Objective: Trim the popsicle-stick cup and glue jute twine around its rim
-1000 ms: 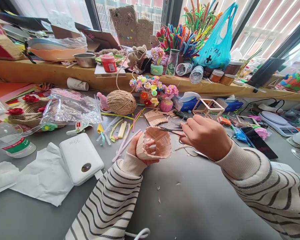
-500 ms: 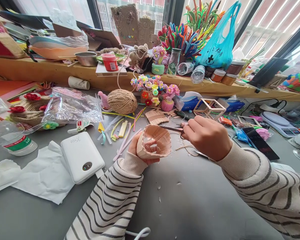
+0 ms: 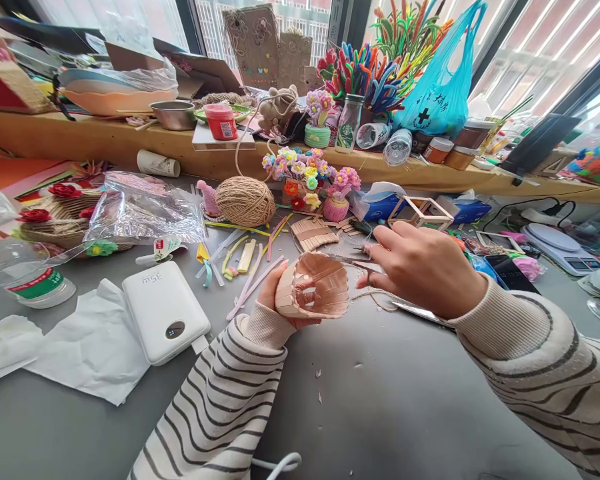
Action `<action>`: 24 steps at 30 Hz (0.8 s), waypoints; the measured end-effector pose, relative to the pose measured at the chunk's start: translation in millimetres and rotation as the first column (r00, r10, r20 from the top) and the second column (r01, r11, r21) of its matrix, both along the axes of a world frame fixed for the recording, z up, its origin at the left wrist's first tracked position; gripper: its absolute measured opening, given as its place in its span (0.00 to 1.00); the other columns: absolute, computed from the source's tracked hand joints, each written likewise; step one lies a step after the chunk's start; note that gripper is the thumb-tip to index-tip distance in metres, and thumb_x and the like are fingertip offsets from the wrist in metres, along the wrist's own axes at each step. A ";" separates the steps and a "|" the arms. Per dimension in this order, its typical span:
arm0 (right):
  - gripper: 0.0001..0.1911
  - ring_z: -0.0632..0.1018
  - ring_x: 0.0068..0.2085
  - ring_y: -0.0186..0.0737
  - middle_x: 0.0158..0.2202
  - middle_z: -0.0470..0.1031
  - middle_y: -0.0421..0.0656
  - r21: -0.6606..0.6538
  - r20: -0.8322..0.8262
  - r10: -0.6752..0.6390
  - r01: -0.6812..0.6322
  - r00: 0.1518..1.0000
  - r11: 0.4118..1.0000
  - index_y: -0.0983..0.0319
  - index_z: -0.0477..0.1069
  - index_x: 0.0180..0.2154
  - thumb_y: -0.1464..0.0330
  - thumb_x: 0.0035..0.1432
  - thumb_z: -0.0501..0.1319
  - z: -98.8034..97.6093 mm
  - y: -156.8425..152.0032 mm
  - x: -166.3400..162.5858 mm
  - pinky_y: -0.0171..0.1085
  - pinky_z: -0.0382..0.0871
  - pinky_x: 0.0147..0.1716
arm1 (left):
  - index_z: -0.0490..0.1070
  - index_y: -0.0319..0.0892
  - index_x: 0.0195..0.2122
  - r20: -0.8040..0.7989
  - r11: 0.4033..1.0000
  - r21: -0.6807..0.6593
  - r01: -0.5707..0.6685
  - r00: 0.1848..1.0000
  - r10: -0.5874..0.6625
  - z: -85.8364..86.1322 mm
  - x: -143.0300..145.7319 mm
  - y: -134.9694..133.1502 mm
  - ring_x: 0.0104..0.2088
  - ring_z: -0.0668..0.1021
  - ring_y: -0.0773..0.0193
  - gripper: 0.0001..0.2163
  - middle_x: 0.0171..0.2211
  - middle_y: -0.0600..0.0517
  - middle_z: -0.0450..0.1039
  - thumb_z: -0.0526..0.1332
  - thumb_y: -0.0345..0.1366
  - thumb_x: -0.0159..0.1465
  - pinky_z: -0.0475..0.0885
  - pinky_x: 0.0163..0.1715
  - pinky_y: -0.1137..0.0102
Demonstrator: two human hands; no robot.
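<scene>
My left hand [image 3: 269,291] is wrapped round a small cup [image 3: 286,297] faced with pale wooden sticks, its open mouth tilted toward me. The inside looks like clear plastic, with an uneven rim. In my right hand [image 3: 423,272] is a pair of scissors [image 3: 353,261], its blades pointing left at the cup's upper right rim. Whether the blades touch the rim I cannot tell. My right fingers hide most of the handles. Behind the cup lies a bundle of wooden craft sticks [image 3: 314,232]. Small white scraps [image 3: 319,396] are scattered on the grey table [image 3: 380,413].
To the left are a white power bank [image 3: 163,310], crumpled paper [image 3: 87,347] and a plastic bottle [image 3: 43,288]. A ball of twine [image 3: 245,201], crafted flowers [image 3: 300,175] and a wooden stick frame [image 3: 421,212] stand at the back. A kitchen scale [image 3: 555,243] sits at the right.
My right hand has shifted right and slightly down, and its fingers are more spread on the scissors. The cup has turned a little, with its mouth moving slightly right.
</scene>
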State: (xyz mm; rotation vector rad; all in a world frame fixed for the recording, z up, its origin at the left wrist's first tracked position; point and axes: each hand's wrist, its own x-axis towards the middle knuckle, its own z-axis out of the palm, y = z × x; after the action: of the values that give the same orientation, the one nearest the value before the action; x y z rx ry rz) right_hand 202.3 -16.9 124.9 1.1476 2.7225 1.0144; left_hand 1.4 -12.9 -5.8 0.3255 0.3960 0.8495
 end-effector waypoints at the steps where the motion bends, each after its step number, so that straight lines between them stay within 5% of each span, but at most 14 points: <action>1: 0.19 0.65 0.31 0.40 0.29 0.69 0.46 -0.006 0.005 -0.015 0.015 1.000 1.000 0.65 0.70 0.27 0.54 0.50 0.58 0.2 -0.3 0.0 0.36 0.44 0.23 | 0.59 0.36 0.53 -0.018 1.000 -0.011 -0.018 1.000 0.018 2.4 0.8 -1.0 0.30 0.77 0.55 0.31 0.34 0.43 0.73 0.55 0.52 0.53 0.73 0.22 0.64; 7: 0.23 0.65 0.31 0.40 0.30 0.69 0.46 0.016 0.005 -0.026 0.026 1.000 1.000 0.65 0.68 0.31 0.50 0.49 0.57 -1.9 0.2 1.4 0.37 0.44 0.24 | 0.60 0.36 0.53 -0.047 0.998 0.001 -0.065 0.997 0.065 12.9 4.9 -8.8 0.35 0.76 0.55 0.31 0.36 0.43 0.73 0.56 0.51 0.53 0.73 0.33 0.61; 24: 0.12 0.62 0.28 0.40 0.22 0.66 0.46 0.111 0.005 0.147 -0.146 0.989 0.983 0.65 0.69 0.22 0.65 0.52 0.58 -7.9 6.3 -0.3 0.38 0.43 0.23 | 0.55 0.35 0.56 -0.148 0.992 -0.073 -0.099 0.985 0.087 19.1 6.8 -5.9 0.25 0.77 0.54 0.30 0.29 0.42 0.74 0.48 0.50 0.58 0.73 0.18 0.63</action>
State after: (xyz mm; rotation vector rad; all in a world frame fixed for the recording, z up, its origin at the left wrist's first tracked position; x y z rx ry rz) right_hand 201.9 -10.6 116.9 0.9738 2.8206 1.1969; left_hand 8.2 -18.8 13.2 0.2968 0.5829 0.9016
